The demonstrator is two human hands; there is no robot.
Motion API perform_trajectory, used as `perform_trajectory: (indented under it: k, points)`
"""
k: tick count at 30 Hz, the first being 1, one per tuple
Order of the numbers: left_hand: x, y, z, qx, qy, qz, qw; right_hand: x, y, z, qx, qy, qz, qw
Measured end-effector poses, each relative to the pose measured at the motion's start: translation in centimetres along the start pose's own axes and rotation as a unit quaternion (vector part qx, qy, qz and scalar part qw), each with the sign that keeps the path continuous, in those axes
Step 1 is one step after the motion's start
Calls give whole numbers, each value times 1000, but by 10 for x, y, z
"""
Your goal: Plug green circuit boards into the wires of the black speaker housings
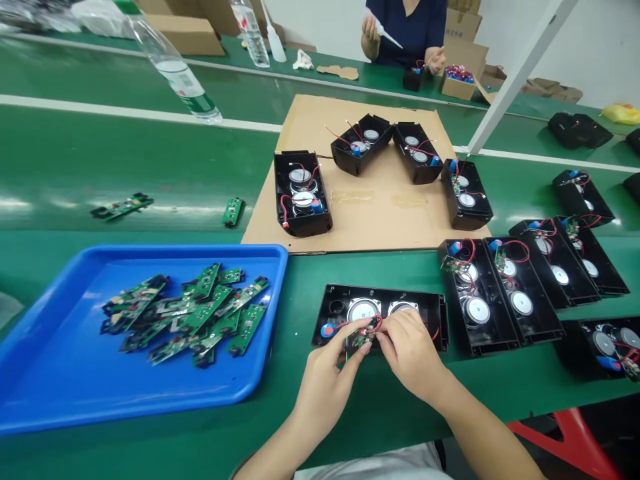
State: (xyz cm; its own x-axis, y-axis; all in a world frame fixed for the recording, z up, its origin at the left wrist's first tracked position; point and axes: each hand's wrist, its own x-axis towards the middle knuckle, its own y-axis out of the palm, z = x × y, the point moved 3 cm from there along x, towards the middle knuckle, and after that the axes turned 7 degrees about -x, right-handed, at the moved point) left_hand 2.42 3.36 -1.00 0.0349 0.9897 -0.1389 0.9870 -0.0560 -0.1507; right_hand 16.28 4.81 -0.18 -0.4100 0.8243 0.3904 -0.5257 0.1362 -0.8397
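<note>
A blue tray (45, 373) at left holds a heap of green boards (205, 320), overlapping too much to count. Straight ahead, a black case (386, 301) lies face up, with two round speakers (364, 310) and a blue cylinder (329, 330) inside. Over its near edge, the left hand (327, 373) is clamped on one board (357, 339) between thumb and fingers. The right hand (410, 350) has its fingertips bunched at a red wire (376, 323) beside that board; whether they grip the wire cannot be told. The two hands nearly meet.

Four more open cases stand on a cardboard sheet (370, 223), each with two speakers and red wires. Six others stand at right: a pair (500, 337) side by side, another pair (565, 293) just beyond, one farther back, and one cut off by the picture edge. Beyond the tray lie a single small board (233, 212) and a board or overlapping boards (123, 207).

The desk (200, 440) is green, with a glossy green stretch beyond it crossed by white strips. Two water bottles (183, 83) stand past the tray. At the far side a person (405, 30) in a dark blue top holds a white squeeze bottle (387, 35), near a small carton (457, 89) of blue and red parts. Cartons are piled against a pale wall.
</note>
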Motion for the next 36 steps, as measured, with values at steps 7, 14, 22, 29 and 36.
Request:
perform_trajectory:
  k: [7, 14, 22, 29, 36]
  points:
    - [2, -2, 2, -11, 10, 11, 1000, 6, 2, 4, -19, -22, 16, 999]
    - [6, -1, 2, -35, -4, 29, 999, 2, -60, -8, -36, -14, 67, 997]
    - [6, 0, -1, -42, -39, 27, 998, -27, -76, -48, -31, -16, 206, 978]
    - [7, 0, -2, -25, -49, 49, 997, -33, -78, -56, 54, -39, 177, 982]
    - [11, 11, -11, 54, 13, 100, 993, -13, -47, -33, 93, 17, 73, 993]
